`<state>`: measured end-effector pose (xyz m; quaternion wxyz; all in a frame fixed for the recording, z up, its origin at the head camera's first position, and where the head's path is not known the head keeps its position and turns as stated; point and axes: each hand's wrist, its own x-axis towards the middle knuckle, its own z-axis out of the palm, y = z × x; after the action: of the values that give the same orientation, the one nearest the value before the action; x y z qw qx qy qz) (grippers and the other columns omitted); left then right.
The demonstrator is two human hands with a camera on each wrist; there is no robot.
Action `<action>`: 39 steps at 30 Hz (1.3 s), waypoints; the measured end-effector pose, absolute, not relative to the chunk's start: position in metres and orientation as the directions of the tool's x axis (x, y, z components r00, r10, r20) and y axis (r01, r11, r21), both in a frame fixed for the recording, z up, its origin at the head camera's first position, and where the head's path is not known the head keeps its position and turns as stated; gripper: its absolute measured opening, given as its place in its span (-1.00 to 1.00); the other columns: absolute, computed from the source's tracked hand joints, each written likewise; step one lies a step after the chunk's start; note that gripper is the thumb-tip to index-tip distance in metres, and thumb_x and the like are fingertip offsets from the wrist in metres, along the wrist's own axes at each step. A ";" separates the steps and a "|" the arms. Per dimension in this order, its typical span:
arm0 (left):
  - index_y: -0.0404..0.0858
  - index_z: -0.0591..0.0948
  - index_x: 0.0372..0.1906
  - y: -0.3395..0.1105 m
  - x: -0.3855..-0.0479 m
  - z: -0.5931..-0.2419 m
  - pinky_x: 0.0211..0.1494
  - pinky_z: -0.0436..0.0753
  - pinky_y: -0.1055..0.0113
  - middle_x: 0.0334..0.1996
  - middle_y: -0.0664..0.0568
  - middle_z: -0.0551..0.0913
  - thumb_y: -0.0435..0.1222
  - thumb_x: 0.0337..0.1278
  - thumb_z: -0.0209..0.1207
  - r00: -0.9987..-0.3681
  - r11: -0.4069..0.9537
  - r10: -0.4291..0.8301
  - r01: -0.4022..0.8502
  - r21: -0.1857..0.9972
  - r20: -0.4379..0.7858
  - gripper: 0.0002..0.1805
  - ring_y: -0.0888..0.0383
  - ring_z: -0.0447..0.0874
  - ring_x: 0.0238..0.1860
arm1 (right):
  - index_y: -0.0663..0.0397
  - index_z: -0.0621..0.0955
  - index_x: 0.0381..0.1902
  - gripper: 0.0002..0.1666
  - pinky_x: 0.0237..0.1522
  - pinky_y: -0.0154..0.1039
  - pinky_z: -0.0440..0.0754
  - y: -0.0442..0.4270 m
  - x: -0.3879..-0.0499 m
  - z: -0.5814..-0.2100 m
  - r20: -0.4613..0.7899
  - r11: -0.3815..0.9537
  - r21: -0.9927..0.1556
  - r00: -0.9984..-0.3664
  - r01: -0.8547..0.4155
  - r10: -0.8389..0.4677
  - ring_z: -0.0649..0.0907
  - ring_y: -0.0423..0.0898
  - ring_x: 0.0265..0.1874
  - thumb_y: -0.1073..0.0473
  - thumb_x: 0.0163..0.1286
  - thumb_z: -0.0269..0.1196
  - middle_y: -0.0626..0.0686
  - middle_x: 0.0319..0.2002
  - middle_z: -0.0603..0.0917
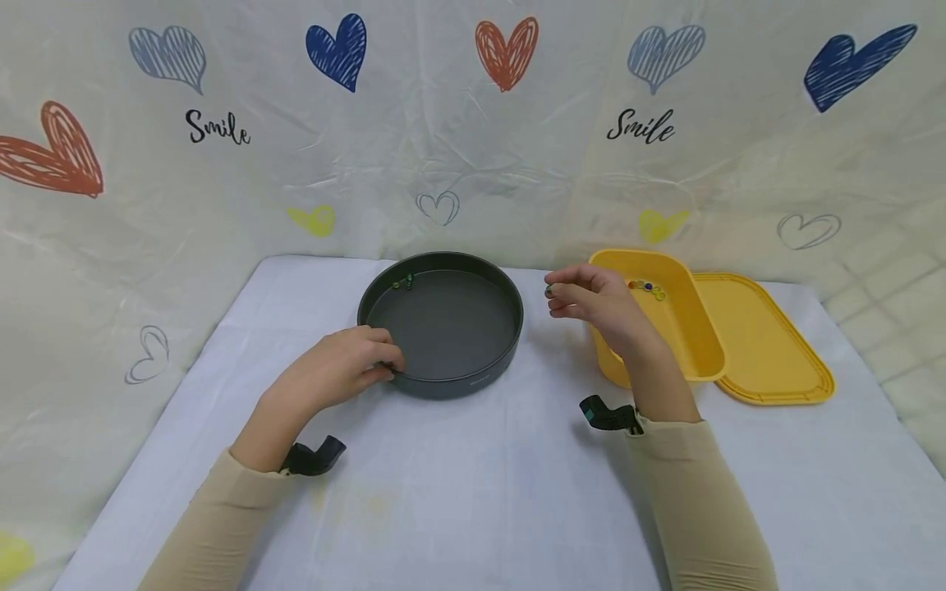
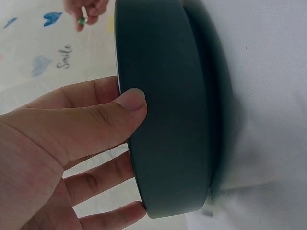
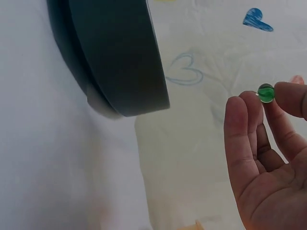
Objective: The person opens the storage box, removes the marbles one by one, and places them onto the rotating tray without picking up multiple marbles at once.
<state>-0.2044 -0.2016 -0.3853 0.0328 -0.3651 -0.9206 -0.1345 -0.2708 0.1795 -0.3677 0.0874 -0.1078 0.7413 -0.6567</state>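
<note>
My left hand (image 1: 343, 365) grips the near-left rim of a dark grey round pan (image 1: 443, 382). In the left wrist view the thumb presses the pan's outer wall (image 2: 168, 110), with the other fingers over the rim. Between thumb and fingertips my right hand (image 1: 594, 304) pinches a green glass marble (image 3: 265, 93), held up in the gap between the pan and a yellow plastic box (image 1: 695, 328). A few small green and yellowish marbles (image 1: 410, 281) lie inside the pan at its far left. Several mixed-colour marbles (image 1: 649, 287) lie in the box, partly behind the right hand.
A yellow lid (image 1: 776, 345) lies flat at the right, its left part behind the box. All stand on a white cloth-covered table (image 1: 458, 492). Behind it hangs a pale sheet (image 1: 562, 107) printed with hearts and "Smile".
</note>
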 end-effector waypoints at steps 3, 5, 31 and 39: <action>0.01 0.75 -0.28 -0.202 -0.204 -0.384 -0.11 0.64 0.31 -0.29 0.27 0.63 -0.41 0.01 0.44 -0.731 0.697 0.664 0.681 0.226 0.158 -0.76 0.24 0.64 -0.21 | 0.16 0.63 -0.01 -0.77 -0.05 -0.22 0.72 0.175 -0.271 -0.370 0.016 0.120 -0.991 -0.960 -0.051 -0.281 0.70 0.01 -0.20 0.19 0.45 0.24 0.06 -0.09 0.63; 0.00 0.75 -0.28 -0.202 -0.204 -0.384 -0.11 0.65 0.31 -0.30 0.26 0.64 -0.41 0.01 0.44 -0.728 0.693 0.666 0.684 0.226 0.161 -0.76 0.23 0.64 -0.21 | 0.17 0.63 -0.01 -0.77 -0.05 -0.22 0.72 0.172 -0.271 -0.372 0.015 0.122 -0.991 -0.957 -0.053 -0.291 0.70 0.05 -0.18 0.18 0.45 0.25 0.06 -0.09 0.64; 0.01 0.74 -0.29 -0.202 -0.204 -0.387 -0.13 0.65 0.31 -0.30 0.27 0.64 -0.39 0.02 0.44 -0.726 0.692 0.669 0.686 0.225 0.160 -0.78 0.23 0.64 -0.22 | 0.18 0.65 -0.10 -0.86 -0.06 -0.20 0.72 0.102 -0.283 -0.358 0.098 -0.161 -0.986 -0.920 -0.038 -0.381 0.71 -0.03 -0.21 0.34 0.45 0.20 0.05 -0.20 0.64; 0.00 0.75 -0.27 -0.202 -0.204 -0.384 -0.14 0.64 0.32 -0.30 0.27 0.62 -0.38 0.05 0.43 -0.736 0.699 0.662 0.675 0.236 0.145 -0.79 0.24 0.63 -0.22 | 0.14 0.64 -0.08 -0.86 -0.05 -0.21 0.70 0.090 -0.286 -0.373 0.029 -0.032 -0.999 -0.910 -0.018 -0.413 0.69 0.10 -0.19 0.29 0.45 0.21 0.05 -0.20 0.67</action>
<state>-0.2043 -0.2019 -0.3838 0.0244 -0.3626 -0.9214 -0.1378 -0.2856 0.0901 -0.3727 0.1409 -0.1580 0.6814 -0.7006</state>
